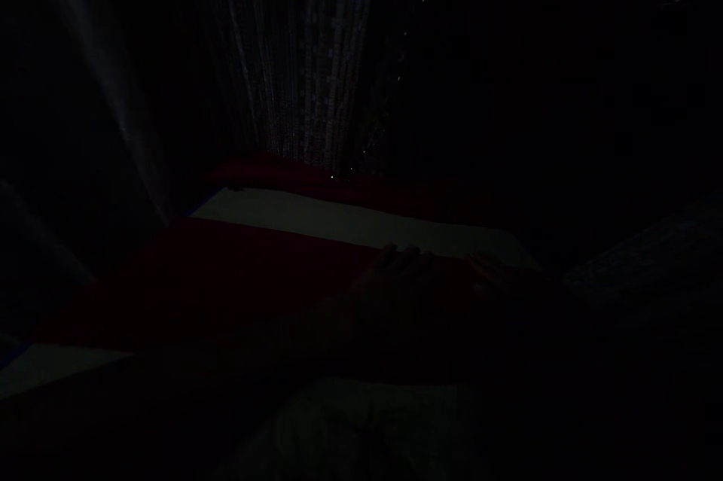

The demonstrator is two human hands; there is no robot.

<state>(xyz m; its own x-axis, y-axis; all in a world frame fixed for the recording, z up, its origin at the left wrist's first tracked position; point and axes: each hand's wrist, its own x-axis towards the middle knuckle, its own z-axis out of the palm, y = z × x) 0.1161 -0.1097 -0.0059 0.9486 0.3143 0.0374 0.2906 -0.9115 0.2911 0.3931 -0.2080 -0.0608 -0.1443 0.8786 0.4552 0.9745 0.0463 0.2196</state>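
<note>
The view is very dark. A red cloth (226, 278) lies spread over a pale, light surface (339, 221), which shows as a strip beyond the cloth's far edge. My left hand (392, 278) rests on the cloth near that edge, its fingers stretched forward and slightly apart. To its right, my right hand (491, 274) also lies at the edge, fingers extended, though much of it is lost in shadow. I see nothing held in either hand.
Beyond the pale strip runs a dark red band (282, 168). A grey, striped hanging fabric (316, 52) stands behind it, with small bright specks (364, 152) beside it. A greyish vertical shape (121, 112) is at left. A textured grey surface (638, 255) shows dimly at right.
</note>
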